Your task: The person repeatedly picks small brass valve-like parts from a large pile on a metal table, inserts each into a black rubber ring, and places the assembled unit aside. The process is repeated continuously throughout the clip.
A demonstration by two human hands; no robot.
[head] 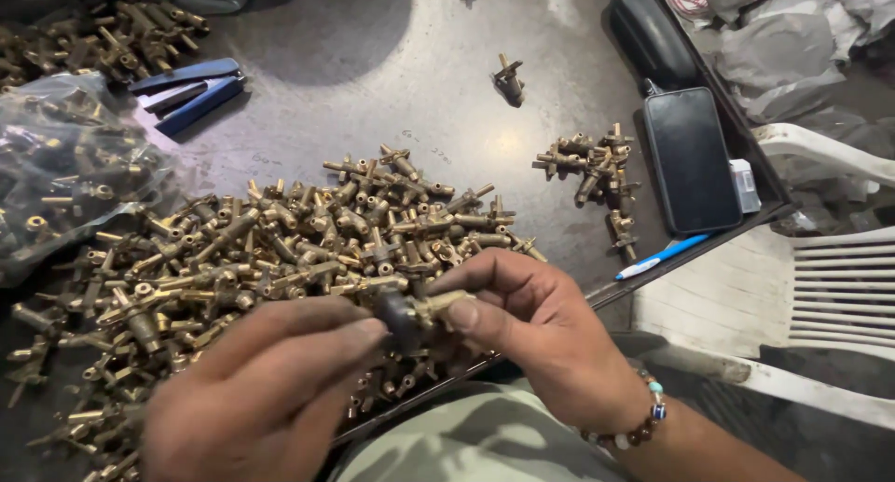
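Both hands sit lowest in frame, over the near edge of the bench (392,53). Left hand (270,389), lower left, has its fingers curled together round the dark end of a small brass fitting (424,309); right hand (531,323), lower centre, pinches the brass end of the same piece btwn thumb and forefinger. So the fitting is held in the air by both hands, just above the near rim of the big brass pile (280,258) that fills centre-left of the frame.

Step in hand, as I read it: working one fitting from the pile, prob. checking it or twisting its 2 parts together. Can't tell which from the grip alone. Next move would call for a steady hold on the dark end while the right fingers turn or seat the brass end.

Small sorted bunch (592,165) lies centre-right, w/ a phone (690,160) and blue pen (662,256) beside it. Plastic bag of fittings (65,174) at left; blue pliers (186,90) upper left.
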